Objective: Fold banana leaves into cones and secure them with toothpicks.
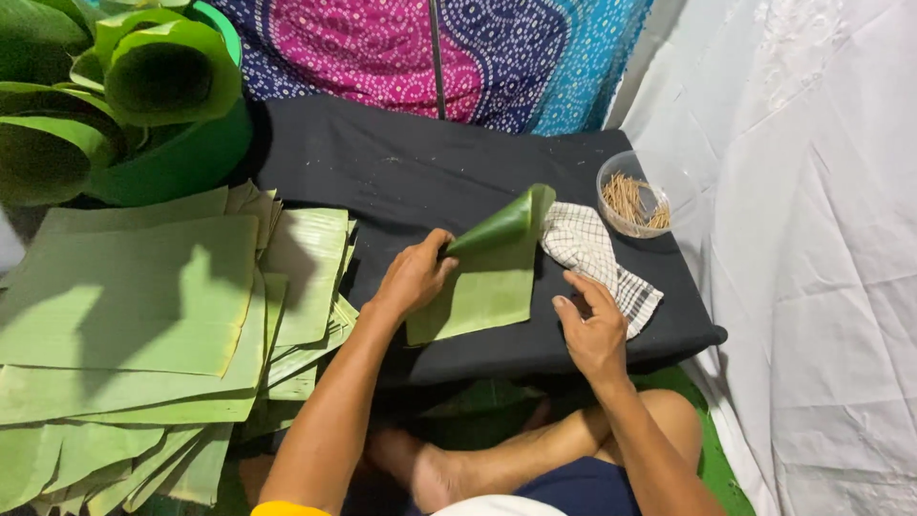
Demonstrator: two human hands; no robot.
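The one camera sits on my head, looking steeply down and forward at the low black-covered table (401, 162), probably close, my crossed legs at bottom edge.

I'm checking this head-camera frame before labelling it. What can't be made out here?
- Left hand: its fingertips are hidden behind the folded banana leaf.
- Leaf stack: cut off by the left and bottom edges.
- Thin sticks in the clear bowl: too small to identify.
- Checked cloth: partly hidden under the right hand.
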